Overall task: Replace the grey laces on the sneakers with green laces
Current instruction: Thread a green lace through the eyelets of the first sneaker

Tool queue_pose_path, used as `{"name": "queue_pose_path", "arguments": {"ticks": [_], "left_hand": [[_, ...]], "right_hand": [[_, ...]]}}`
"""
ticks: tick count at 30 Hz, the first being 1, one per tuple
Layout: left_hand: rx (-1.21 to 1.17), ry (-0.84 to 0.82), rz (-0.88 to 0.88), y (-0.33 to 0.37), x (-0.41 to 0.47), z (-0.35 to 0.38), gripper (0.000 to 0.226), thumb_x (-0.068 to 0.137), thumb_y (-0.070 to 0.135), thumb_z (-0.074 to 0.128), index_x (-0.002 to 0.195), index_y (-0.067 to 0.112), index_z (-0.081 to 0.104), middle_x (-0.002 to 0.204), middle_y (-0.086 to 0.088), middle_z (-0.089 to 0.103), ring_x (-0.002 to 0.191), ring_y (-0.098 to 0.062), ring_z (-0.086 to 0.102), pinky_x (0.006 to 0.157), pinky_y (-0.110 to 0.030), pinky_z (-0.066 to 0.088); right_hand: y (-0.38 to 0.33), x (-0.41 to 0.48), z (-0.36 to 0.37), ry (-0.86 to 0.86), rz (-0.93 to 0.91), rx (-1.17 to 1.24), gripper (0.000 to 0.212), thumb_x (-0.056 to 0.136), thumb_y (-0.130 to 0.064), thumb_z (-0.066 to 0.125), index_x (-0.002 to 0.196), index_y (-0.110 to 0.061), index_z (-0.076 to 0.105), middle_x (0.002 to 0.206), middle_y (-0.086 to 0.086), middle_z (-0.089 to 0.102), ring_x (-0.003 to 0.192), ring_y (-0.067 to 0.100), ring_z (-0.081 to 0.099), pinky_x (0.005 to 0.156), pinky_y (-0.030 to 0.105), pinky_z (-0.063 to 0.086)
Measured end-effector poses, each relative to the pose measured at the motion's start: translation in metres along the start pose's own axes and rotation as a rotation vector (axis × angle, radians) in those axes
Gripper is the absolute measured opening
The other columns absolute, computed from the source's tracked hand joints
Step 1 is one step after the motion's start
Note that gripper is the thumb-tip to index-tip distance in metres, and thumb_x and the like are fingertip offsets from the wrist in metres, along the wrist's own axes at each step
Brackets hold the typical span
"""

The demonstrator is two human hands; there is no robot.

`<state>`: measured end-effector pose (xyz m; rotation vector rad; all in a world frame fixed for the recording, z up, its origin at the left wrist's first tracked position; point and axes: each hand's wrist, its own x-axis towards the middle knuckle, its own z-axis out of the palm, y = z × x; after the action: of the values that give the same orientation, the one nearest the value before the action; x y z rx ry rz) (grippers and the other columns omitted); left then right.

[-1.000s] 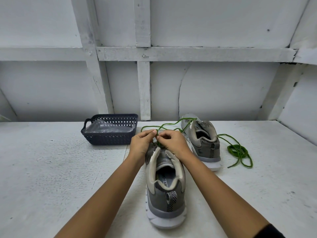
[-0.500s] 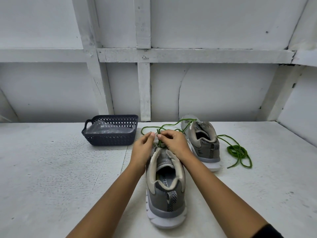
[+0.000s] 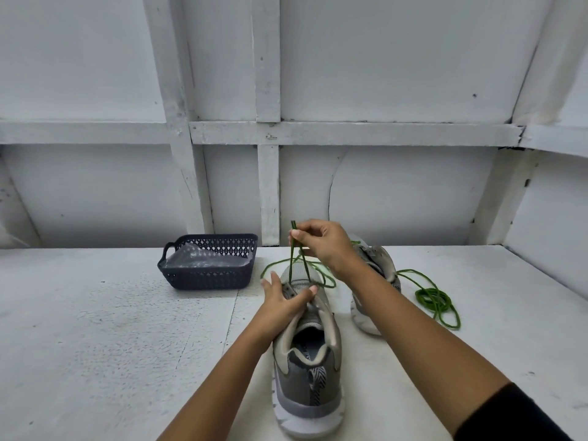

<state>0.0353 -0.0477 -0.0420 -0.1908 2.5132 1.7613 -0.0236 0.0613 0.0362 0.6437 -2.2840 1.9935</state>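
A white-painted desk [image 3: 95, 329] with a rough, speckled surface is seen running back to a wall [image 3: 397, 192] of white boards crossed by upright and level battens; a thin curved crack is visible in one lower panel, and a second white wall closes the desk in on the right. A grey near sneaker [image 3: 308, 370] is stood at the middle of the desk, heel toward the viewer and toe toward the wall. The left hand [image 3: 283, 302] is laid over its eyelet area, fingers and thumb straight, pressing the upper and gripping nothing. The right hand [image 3: 321, 243] is raised above the toe, and two strands of the green lace [image 3: 292, 256] are pinched between its thumb and fingertips; they are drawn taut from the eyelets up to that pinch, while slack loops are draped across the toe. A far sneaker [image 3: 380, 259] is partly hidden behind the right forearm, and a coil of green lace [image 3: 434, 300] is laid on the desk just to its right. A dark blue lattice basket [image 3: 206, 275] is set to the left near the wall, with clear plastic [image 3: 203, 257] inside. A black sleeve [image 3: 509, 415] is seen on the right arm.
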Motion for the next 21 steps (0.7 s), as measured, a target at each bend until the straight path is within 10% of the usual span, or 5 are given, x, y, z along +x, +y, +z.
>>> {"name": "queue_pose_path", "arguments": {"ticks": [17, 21], "left_hand": [[0.032, -0.047, -0.014, 0.016, -0.002, -0.005, 0.099, 0.082, 0.056, 0.058, 0.151, 0.022, -0.003, 0.156, -0.008, -0.020, 0.146, -0.026, 0.006, 0.116, -0.037, 0.013], [0.144, 0.080, 0.158, 0.033, -0.003, -0.016, 0.087, 0.080, 0.050, 0.066, 0.149, 0.035, 0.015, 0.143, -0.007, 0.023, 0.130, -0.022, 0.030, 0.105, -0.035, 0.029]], "right_hand": [[-0.102, 0.007, -0.005, 0.066, -0.209, 0.185, 0.011, 0.091, -0.006, 0.058, 0.084, -0.009, 0.064, 0.077, 0.006, 0.064, 0.072, 0.011, 0.064, 0.071, 0.032, 0.059], [-0.098, 0.004, -0.010, 0.063, -0.212, 0.202, 0.010, 0.090, -0.007, 0.060, 0.084, -0.012, 0.066, 0.078, 0.003, 0.065, 0.077, 0.012, 0.064, 0.076, 0.031, 0.057]]}}
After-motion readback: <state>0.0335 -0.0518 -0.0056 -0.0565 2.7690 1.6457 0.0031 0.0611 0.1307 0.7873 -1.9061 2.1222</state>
